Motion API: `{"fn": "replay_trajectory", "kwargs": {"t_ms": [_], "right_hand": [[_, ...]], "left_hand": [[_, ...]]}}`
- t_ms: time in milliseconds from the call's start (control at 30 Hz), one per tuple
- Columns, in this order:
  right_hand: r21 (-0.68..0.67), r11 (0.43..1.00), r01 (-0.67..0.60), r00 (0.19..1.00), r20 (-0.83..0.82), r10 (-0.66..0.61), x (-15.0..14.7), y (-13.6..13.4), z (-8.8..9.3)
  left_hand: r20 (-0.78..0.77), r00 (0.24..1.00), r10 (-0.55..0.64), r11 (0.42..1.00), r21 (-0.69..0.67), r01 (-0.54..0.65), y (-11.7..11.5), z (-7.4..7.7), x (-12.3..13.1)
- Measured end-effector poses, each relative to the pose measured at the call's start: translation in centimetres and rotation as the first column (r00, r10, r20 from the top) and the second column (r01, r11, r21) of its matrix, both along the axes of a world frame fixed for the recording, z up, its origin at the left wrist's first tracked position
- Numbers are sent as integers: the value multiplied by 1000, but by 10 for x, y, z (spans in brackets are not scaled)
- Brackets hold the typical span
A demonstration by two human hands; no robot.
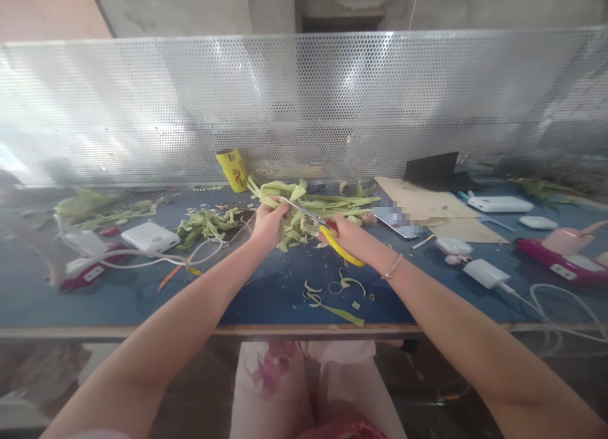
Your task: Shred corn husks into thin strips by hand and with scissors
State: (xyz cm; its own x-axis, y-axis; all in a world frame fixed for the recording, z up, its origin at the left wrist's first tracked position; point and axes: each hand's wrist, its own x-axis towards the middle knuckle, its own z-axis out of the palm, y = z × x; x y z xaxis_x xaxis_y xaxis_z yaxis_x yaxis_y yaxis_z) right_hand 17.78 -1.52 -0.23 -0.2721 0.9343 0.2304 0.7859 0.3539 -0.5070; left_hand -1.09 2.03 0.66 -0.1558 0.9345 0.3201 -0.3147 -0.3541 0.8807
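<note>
- Yellow-handled scissors lie near the middle of the frame, blades pointing up and left toward the leaves; whether the blades are parted, I cannot tell.
- Right hand: closed around the scissors' handles, a thin bracelet on its wrist.
- Left hand: gripping green leaves at the centre of the frame, its fingers close to the scissor tips.
- Long green stalks stretch to the right of the left hand, just above the scissors.
- To the left of the left hand, a heap of cut greens sits beside a curling white cable.
- Thin green peelings are scattered on the blue table, lower centre.
- Behind the leaves, a yellow can stands tilted near the perforated metal screen that spans the upper frame.
- Right of centre, a phone lies next to brown paper, with a black sheet above it.
- A white power bank rests at the left; a white charger and a magenta power strip occupy the right.
</note>
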Motion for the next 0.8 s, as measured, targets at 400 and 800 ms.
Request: {"fn": "replay_trajectory", "kwargs": {"t_ms": [400, 800], "right_hand": [[68, 998, -6, 1000, -29, 8, 0, 16, -12], [128, 992, -23, 999, -41, 29, 0, 8, 0]], "left_hand": [[-80, 995, -58, 998, 11, 59, 2, -3, -3], [-38, 996, -82, 995, -51, 80, 0, 0, -2]]}}
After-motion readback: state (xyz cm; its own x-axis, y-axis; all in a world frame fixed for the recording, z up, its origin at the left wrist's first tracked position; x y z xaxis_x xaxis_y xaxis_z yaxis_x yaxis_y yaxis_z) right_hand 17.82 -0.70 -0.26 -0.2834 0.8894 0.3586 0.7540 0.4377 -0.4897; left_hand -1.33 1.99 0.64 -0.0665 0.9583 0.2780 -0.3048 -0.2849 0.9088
